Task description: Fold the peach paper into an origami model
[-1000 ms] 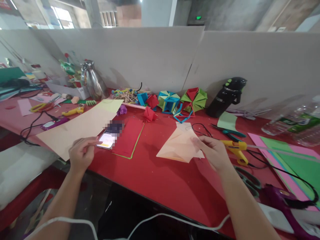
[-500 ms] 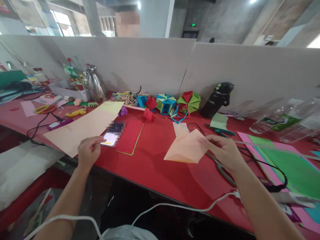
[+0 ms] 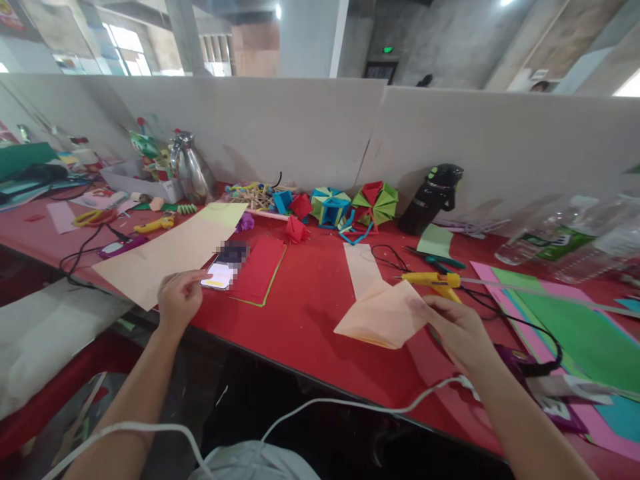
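On the red table (image 3: 310,313), the right hand (image 3: 457,327) pinches a folded peach paper (image 3: 383,315) beside a yellow glue gun (image 3: 433,280); the left hand (image 3: 179,298), loosely curled, fingers a phone (image 3: 220,275), its screen text unreadable

Both forearms bare to the frame edge, no sleeves, watch or rings seen. Left hand (image 3: 179,298) enters from 7 o'clock, right hand (image 3: 460,328) from 5 o'clock. Pale grey garment (image 3: 250,465) at 6 o'clock; thin white cable (image 3: 320,405) drapes across it.
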Demonstrator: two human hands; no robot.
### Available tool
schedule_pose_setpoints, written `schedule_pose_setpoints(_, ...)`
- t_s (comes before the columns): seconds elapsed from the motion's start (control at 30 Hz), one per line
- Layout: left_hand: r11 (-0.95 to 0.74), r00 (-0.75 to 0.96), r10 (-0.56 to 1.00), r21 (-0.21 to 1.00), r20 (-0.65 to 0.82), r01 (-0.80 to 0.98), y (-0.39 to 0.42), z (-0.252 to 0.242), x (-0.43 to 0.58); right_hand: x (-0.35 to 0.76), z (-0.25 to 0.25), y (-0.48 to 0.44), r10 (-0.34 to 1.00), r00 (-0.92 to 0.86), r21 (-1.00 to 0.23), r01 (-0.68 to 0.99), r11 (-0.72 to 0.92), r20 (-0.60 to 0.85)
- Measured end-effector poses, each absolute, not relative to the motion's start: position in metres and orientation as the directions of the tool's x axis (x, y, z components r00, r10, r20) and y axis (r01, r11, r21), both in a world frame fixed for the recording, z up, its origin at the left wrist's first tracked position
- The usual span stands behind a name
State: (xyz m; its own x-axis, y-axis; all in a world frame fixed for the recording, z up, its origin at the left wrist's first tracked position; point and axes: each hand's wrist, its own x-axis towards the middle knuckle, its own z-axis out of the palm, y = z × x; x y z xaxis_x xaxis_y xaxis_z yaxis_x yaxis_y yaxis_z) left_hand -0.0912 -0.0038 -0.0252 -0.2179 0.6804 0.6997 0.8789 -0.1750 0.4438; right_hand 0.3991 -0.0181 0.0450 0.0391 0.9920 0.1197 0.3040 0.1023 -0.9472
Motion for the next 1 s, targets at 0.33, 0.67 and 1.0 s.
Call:
schedule_pose_setpoints(0.33, -0.507, 0.184, 0.842, 0.624, 0.508, 0.594, 0.007, 0.001, 0.027, 0.371, 0.047, -0.032, 0.997, -0.015, -0.934, 0.350, 0.073, 0.072)
schedule_pose_setpoints(0.67, -0.151, -0.104, 0.812, 0.380, 0.574, 0.913, -0.039, -0.031, -0.046, 0.376, 0.053, -0.038, 0.996, 0.006, -0.969, 0.234, 0.084, 0.088)
schedule_pose_setpoints(1.0, 0.034, -0.183, 0.864, 0.310, 0.468, 0.950, -0.040, -0.045, -0.068, 0.376, 0.049, -0.039, 0.997, -0.038, -0.964, 0.253, 0.077, 0.070)
